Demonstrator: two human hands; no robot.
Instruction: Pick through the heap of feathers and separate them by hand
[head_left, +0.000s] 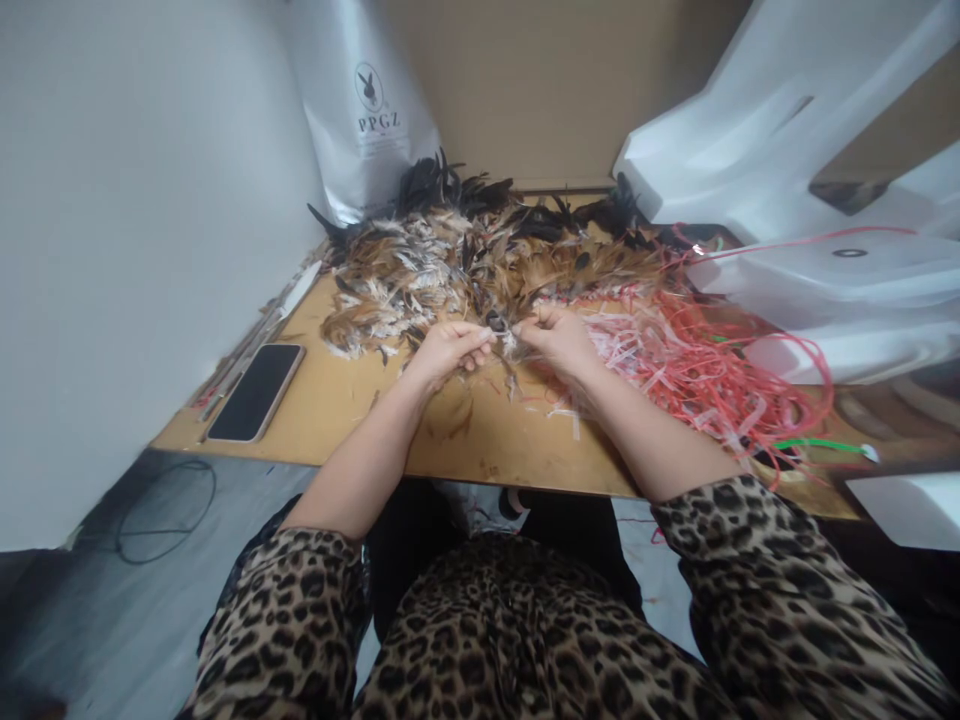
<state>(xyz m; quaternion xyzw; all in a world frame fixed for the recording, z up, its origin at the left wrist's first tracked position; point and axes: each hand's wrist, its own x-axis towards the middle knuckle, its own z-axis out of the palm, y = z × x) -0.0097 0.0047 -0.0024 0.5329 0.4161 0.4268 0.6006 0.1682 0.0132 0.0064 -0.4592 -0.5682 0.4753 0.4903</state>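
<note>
A small pale strip (501, 334) spans the gap between my left hand (452, 352) and my right hand (562, 342), at the near edge of a heap of brown, white and black feathers (409, 268). My left thumb and forefinger pinch one end; my right fingertips appear to grip the other, though blur hides whether a quill is caught there too. So slight a piece likely calls for fingertips rather than full fists, and the two-sided hold probably keeps it taut. The feathers spread just beyond both hands, seemingly placed for a short reach. Close by my right hand and forearm lies a tangle of red strands (716, 385), probably set aside to leave the worktop (480, 450) before me free for handling. A phone (256, 393) lies well to the left of my left hand, apparently out of the way. Past the feathers, beyond my left hand, stands a white bag (360, 130) marked PPGZ; white plastic (840, 265) sits beyond the red tangle, far right of my right hand.
</note>
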